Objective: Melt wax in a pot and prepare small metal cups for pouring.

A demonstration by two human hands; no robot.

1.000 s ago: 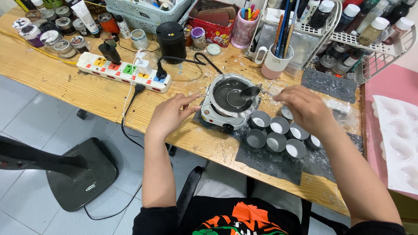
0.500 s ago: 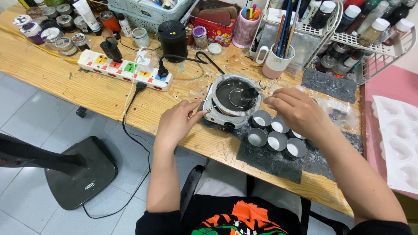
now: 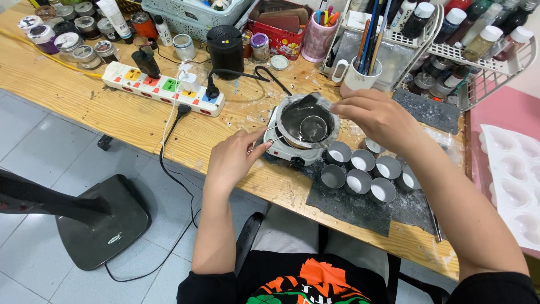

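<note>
A small metal pot (image 3: 292,115) of dark liquid sits on a white hotplate (image 3: 279,150) at the table's middle. My left hand (image 3: 230,159) pinches the thin wire handle (image 3: 263,141) of a small round ladle (image 3: 313,129) resting in the pot. My right hand (image 3: 376,116) is over the pot's right side, gripping a spoon whose dark bowl (image 3: 306,102) lies at the pot's far rim. Several small metal cups (image 3: 361,172) with white filling stand on a dark mat (image 3: 349,207) just right of the hotplate.
A white power strip (image 3: 162,89) with plugs lies left of the pot, with a black cylinder (image 3: 225,50) behind it. A mug of brushes (image 3: 359,79), a wire rack of bottles (image 3: 484,53), jars (image 3: 67,39), a white mould tray (image 3: 514,180) and a fan base (image 3: 101,225) surround the spot.
My right hand has moved up and away from the cups to the pot's far side, swinging the spoon from the right rim to the far rim. My left hand stays on the ladle handle.
</note>
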